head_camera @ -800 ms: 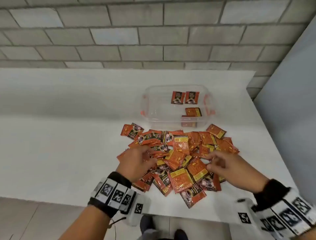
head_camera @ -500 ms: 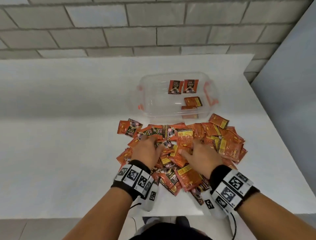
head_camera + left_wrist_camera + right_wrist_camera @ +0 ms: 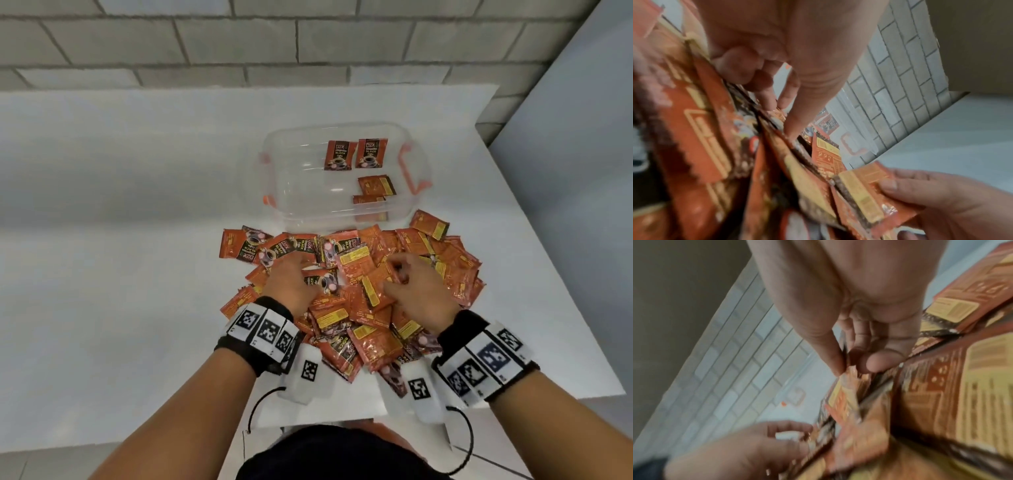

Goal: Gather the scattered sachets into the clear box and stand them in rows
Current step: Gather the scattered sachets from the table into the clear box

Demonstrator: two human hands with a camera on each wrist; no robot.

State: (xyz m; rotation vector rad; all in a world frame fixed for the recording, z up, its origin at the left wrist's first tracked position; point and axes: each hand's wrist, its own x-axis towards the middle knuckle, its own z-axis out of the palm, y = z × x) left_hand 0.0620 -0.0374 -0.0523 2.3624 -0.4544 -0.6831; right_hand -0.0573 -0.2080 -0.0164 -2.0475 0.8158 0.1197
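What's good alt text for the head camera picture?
Two hands, left hand and right hand, dig into a pile of orange sachets on a white table. Behind it, a clear box holds four sachets.

We see the left half of the clear box (image 3: 298,178) bare, open from above; four sachets (image 3: 356,154) fill its right side. The sachet heap (image 3: 373,298) lies against its near wall, blocking any low path there. The white tabletop (image 3: 120,274) stretches free to the left; a grey panel (image 3: 582,205) closes the right.
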